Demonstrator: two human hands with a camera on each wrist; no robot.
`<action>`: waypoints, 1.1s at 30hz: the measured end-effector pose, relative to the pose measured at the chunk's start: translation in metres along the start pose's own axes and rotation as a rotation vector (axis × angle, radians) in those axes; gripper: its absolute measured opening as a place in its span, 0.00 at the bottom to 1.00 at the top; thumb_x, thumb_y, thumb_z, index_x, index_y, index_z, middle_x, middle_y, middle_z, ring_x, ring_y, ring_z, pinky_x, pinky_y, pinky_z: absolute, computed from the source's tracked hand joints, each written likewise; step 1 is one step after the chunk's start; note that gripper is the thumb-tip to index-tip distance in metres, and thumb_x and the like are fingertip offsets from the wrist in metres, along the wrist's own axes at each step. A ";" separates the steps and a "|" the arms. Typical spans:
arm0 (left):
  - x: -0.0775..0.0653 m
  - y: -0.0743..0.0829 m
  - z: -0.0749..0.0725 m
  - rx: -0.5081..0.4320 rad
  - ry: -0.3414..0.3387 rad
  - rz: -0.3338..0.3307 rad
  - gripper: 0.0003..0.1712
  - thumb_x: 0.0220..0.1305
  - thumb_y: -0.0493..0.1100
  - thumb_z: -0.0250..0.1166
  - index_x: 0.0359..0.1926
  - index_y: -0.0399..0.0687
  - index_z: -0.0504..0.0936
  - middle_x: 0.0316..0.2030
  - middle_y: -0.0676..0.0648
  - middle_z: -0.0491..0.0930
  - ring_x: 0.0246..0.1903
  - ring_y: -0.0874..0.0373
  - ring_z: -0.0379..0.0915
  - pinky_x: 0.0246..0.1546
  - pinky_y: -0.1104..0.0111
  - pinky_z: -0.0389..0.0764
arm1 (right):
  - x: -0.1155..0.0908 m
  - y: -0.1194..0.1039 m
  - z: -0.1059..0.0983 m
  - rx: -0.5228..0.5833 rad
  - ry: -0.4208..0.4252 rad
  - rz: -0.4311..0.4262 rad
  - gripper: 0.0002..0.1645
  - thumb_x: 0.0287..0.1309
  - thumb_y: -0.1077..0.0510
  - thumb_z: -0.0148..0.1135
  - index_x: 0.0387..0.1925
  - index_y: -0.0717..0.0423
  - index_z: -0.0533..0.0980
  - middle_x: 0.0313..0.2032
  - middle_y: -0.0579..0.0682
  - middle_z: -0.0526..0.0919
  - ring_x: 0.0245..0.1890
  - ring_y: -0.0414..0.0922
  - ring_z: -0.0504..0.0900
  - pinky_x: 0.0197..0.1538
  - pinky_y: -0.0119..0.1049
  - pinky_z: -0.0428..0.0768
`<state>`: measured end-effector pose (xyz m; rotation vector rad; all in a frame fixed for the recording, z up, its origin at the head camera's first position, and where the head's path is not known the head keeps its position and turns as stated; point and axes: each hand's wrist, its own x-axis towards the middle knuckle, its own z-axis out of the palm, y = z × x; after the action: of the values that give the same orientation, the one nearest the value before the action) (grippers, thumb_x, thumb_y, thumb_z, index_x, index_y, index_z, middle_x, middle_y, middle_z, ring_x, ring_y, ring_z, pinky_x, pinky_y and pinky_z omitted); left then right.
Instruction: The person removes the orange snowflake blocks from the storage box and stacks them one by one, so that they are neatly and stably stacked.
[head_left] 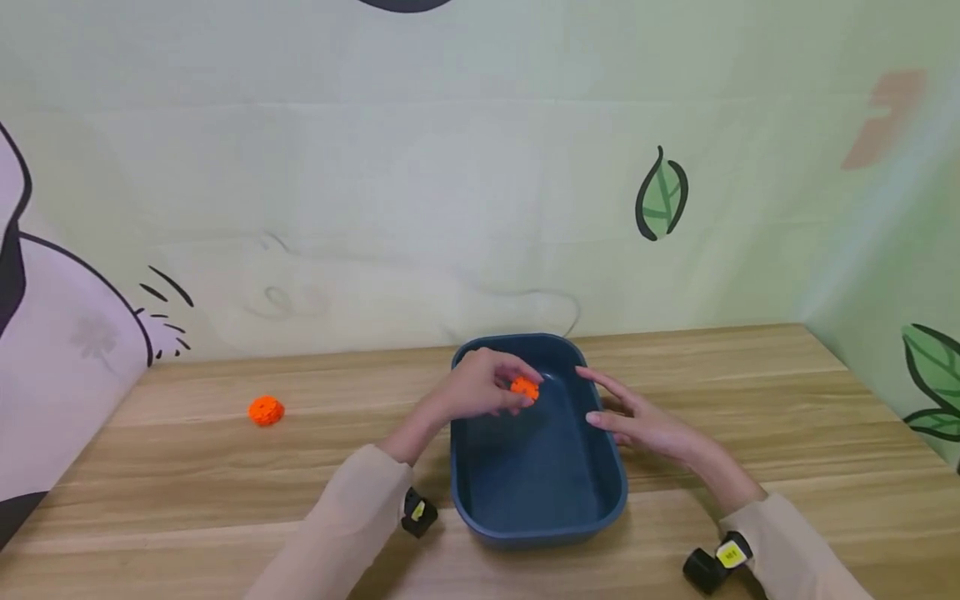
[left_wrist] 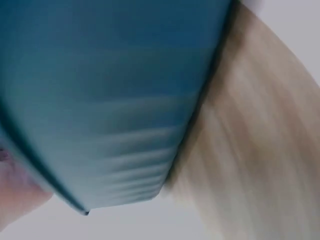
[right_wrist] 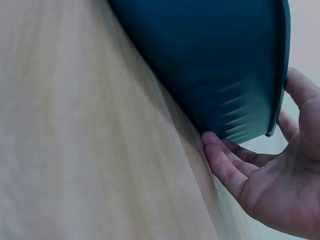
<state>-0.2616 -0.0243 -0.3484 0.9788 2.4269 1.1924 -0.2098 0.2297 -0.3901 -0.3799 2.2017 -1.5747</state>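
Observation:
My left hand (head_left: 483, 385) reaches across the left rim of a dark blue rectangular bin (head_left: 536, 537). Between its thumb and fingers it pinches a small bright orange knobbly piece (head_left: 524, 388), above the inside of the bin. In the left wrist view only an edge of this hand (left_wrist: 20, 192) shows, past the blurred bin wall. My right hand (head_left: 645, 423) is at the bin's right side, thumb and index finger stretched to the rim. In the right wrist view, its lower fingers (right_wrist: 227, 167) lie by the foot of the ribbed wall, near the wooden tabletop.
Another orange knobbly piece (head_left: 266, 410) lies on the wooden table (head_left: 360, 383), left of the bin. Behind the table hangs a pale green printed backdrop (head_left: 465, 183) with leaf drawings, which continues along the right side. A black camera is strapped at each wrist.

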 end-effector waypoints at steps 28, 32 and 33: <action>-0.102 -0.025 -0.063 -0.204 0.217 -0.262 0.28 0.49 0.39 0.69 0.54 0.45 0.75 0.48 0.41 0.75 0.36 0.53 0.76 0.36 0.59 0.79 | 0.003 0.004 0.001 0.009 -0.011 -0.021 0.38 0.63 0.49 0.51 0.70 0.37 0.45 0.69 0.60 0.38 0.64 0.65 0.53 0.56 0.55 0.67; -0.117 -0.029 -0.072 -0.154 0.261 -0.295 0.28 0.49 0.42 0.70 0.53 0.46 0.76 0.48 0.42 0.74 0.38 0.53 0.75 0.35 0.62 0.80 | 0.002 0.003 0.000 0.003 -0.015 -0.034 0.38 0.64 0.49 0.51 0.70 0.40 0.45 0.69 0.62 0.37 0.63 0.66 0.53 0.55 0.55 0.68; -0.120 -0.030 -0.074 -0.141 0.275 -0.300 0.28 0.49 0.43 0.70 0.53 0.45 0.76 0.48 0.42 0.74 0.38 0.53 0.75 0.35 0.62 0.80 | 0.001 0.003 0.000 0.001 -0.015 -0.036 0.38 0.64 0.49 0.50 0.70 0.40 0.45 0.69 0.62 0.37 0.63 0.66 0.54 0.55 0.54 0.69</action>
<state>-0.2236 -0.1621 -0.3321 0.4130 2.5318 1.4376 -0.2110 0.2303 -0.3931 -0.4324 2.1946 -1.5866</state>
